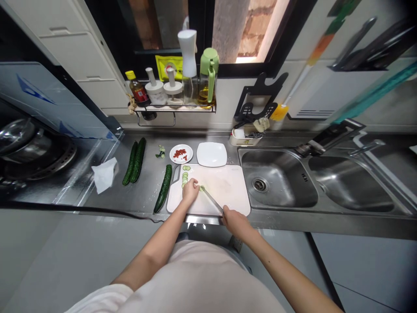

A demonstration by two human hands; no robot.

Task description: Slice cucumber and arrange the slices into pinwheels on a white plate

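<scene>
no wording could be read, the red label (pixel 140 95) on the sauce bottle (pixel 137 86) was too small, markings (pixel 177 66) on the yellow packet (pixel 161 69) were too blurred

The person wears a pale, faintly pinkish top (pixel 208 282), creased across the front. Its left sleeve (pixel 102 300) is short, ending near the elbow. Left hand (pixel 190 190) and right hand (pixel 235 222) are bare; a small spot (pixel 269 261) marks the right forearm (pixel 286 274).

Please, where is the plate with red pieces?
In the head view, the round plate stands left of the rectangular plate, just beyond the cutting board.
</scene>
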